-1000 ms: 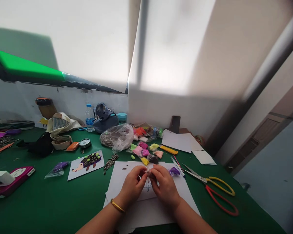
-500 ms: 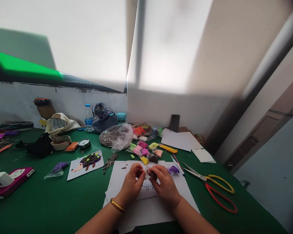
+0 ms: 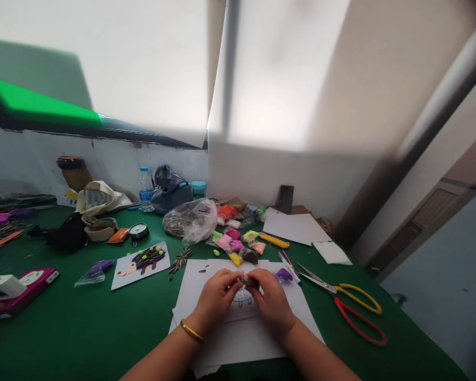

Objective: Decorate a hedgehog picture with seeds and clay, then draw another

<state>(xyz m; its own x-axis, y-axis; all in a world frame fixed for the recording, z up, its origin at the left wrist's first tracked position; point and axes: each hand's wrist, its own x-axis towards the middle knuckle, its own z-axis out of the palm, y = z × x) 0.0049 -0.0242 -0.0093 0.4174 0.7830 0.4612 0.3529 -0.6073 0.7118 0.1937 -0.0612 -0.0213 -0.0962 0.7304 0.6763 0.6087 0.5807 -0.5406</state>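
Above the white paper (image 3: 238, 338), both hands meet around a small clear packet (image 3: 243, 278) with something dark brown in it. My left hand (image 3: 219, 296) pinches the clear plastic edge. My right hand (image 3: 270, 299) grips the brown part from the other side. Under the fingers, a blue drawing (image 3: 243, 297) with short legs shows on the paper. Two or so dark seeds (image 3: 202, 271) lie left of the hands. A purple clay packet (image 3: 283, 275) rests just right of my right hand, and colored clay packets (image 3: 234, 243) sit beyond the paper.
Large scissors (image 3: 335, 290) lie open at the right, near pens (image 3: 289, 269) and a yellow cutter (image 3: 275, 241). On the left are a hedgehog picture card (image 3: 140, 264), a seed pile (image 3: 180, 262) and a purple packet (image 3: 95, 272). Bags and a bottle (image 3: 145, 191) stand behind.
The hands have stayed together on the packet, with the fingers shifting slightly around it. The whole view has moved a little.
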